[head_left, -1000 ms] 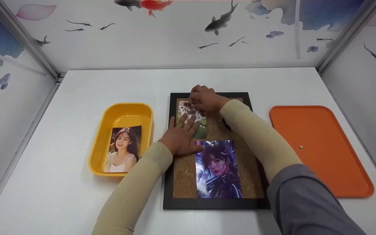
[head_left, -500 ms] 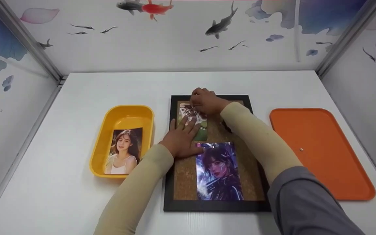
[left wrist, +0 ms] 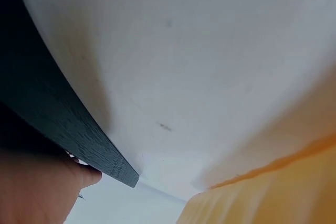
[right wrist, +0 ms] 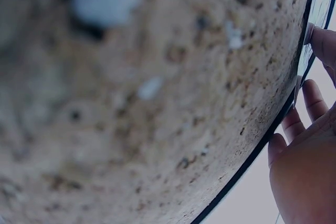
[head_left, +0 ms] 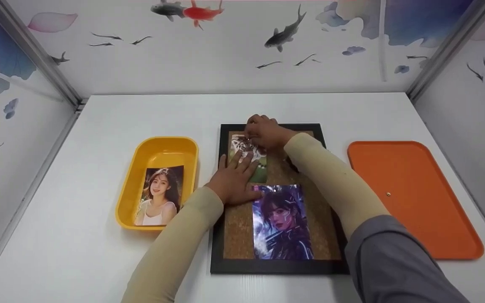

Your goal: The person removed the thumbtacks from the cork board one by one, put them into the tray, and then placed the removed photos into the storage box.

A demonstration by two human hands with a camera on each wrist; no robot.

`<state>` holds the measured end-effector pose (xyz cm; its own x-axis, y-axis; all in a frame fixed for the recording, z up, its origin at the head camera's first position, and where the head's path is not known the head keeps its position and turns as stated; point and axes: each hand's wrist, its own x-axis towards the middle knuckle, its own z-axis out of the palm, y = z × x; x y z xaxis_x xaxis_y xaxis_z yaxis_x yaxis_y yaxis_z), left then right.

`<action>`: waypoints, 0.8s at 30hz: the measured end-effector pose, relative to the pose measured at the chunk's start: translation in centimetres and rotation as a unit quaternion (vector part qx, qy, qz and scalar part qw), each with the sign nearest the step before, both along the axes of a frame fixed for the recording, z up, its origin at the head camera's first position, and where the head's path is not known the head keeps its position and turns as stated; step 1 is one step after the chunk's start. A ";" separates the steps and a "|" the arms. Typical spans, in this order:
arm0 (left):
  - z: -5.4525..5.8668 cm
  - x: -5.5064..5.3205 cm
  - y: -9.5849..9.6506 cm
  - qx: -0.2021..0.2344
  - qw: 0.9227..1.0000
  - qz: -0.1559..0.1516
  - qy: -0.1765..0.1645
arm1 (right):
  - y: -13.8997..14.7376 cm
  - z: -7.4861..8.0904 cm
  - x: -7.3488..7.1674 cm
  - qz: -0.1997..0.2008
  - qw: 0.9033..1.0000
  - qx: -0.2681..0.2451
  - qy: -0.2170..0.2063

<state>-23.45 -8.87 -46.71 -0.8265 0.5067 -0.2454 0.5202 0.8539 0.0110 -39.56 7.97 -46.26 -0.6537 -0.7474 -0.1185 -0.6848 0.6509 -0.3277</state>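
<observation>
A cork board [head_left: 238,235] in a black frame [head_left: 276,267] lies flat on the white table. My left hand [head_left: 235,180] is spread over the lower part of a tiger photo [head_left: 259,174], with straight fingers resting on it. At the photo's top edge my right hand [head_left: 266,131] has curled fingers, pinching a tiny shiny thing that looks like a thumbtack; the fingers mostly hide it. Below, a purple portrait picture [head_left: 282,227] lies on the cork with a small tack [head_left: 274,190] at its top. In the right wrist view the right hand [right wrist: 310,166] reaches past the board's edge.
To the left stands a yellow tray [head_left: 165,141] with a portrait photo [head_left: 159,198] of a person in it. An orange tray [head_left: 415,168] lies to the right, with one small tack [head_left: 388,194] on it. Printed panels [head_left: 175,63] enclose the table's back and sides.
Both hands keep their places on the tiger photo. The whole head view has shifted slightly down; the photos and trays stay put.
</observation>
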 end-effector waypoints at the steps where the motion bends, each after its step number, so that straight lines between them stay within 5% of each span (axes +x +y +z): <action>1: 0.0 0.0 0.0 0.000 1.000 0.000 0.000 | 0.0 0.0 0.0 0.000 1.000 0.000 0.000; 24: -0.3 -0.2 0.0 -0.009 1.000 -0.003 -0.001 | -0.1 0.3 0.4 -0.002 1.000 -0.002 0.008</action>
<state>-23.64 -8.87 -47.06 -0.8232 0.5068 -0.2560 0.5250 0.8511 -0.0035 -39.16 7.90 -45.98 -0.6588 -0.7450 -0.1050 -0.6872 0.6527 -0.3190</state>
